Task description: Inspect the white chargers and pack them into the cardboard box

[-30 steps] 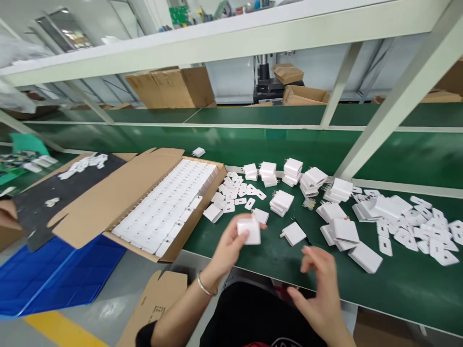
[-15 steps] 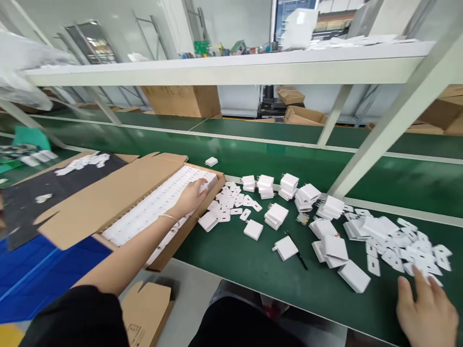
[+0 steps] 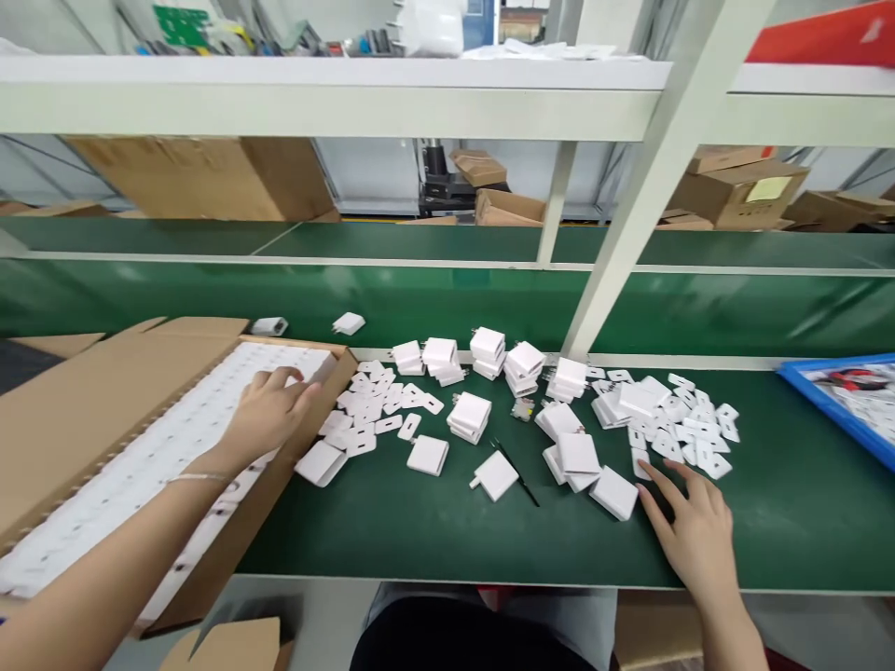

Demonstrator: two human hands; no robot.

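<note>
White chargers: small square plug adapters lie scattered and stacked across the green desk, from the middle to the right.
Left hand: it rests palm down inside the cardboard box at the left, on the far right corner of the packed rows of white chargers. The fingers are loosely curled over the top row; I cannot tell whether they pinch a piece.
Right hand: it lies flat on the desk at the near right, fingers spread and holding nothing. The fingertips sit just beside a loose charger and the thin white plates heaped farther back.
Stacks: several short piles of chargers stand in a row along the far edge, near a slanted white frame post.
Single pieces: one charger with its prongs pointing left lies near the middle, beside a thin dark tool.
Far right: the corner of a blue tray shows at the edge.
Doing it well, as a judgement: seat each piece flat and square with its row, pressing lightly so neighbours do not lift. Pick the nearest loose charger by its edges, without dragging the plates along.
</note>
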